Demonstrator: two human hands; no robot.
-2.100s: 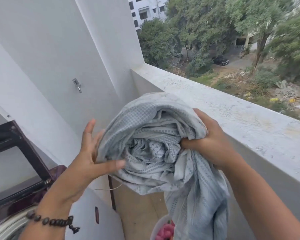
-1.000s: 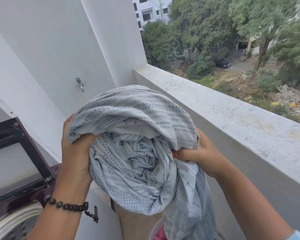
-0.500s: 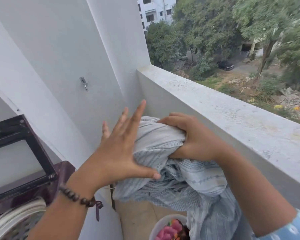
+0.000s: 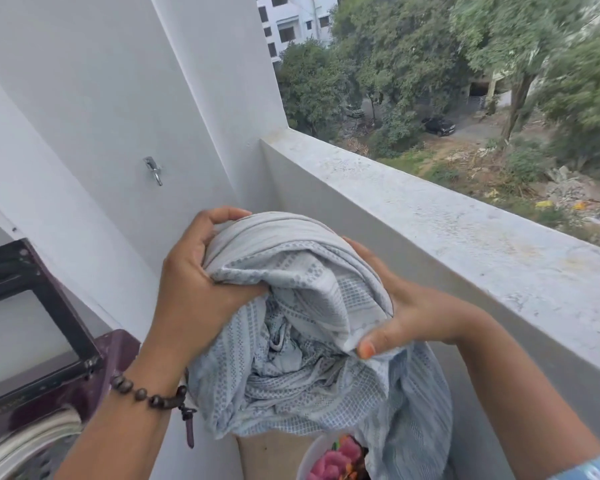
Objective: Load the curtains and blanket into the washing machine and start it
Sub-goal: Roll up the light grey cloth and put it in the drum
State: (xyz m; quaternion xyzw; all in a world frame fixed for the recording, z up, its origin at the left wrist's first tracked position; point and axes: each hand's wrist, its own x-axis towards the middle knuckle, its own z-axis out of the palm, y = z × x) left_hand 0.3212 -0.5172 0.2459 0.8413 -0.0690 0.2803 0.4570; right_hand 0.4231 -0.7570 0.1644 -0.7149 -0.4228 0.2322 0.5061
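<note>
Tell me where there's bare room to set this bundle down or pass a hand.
The ledge top is bare from the wall corner rightward. A strip of floor shows between the white panel and the bucket. It is crowded low right, where the cloth, gripped by the left hand and right hand, trails over the full bucket.

Two hands (image 4: 201, 282), one bundled curtain (image 4: 302, 341), one washing machine (image 4: 94, 368), one basket (image 4: 312, 459), one wall hook (image 4: 155, 169).
</note>
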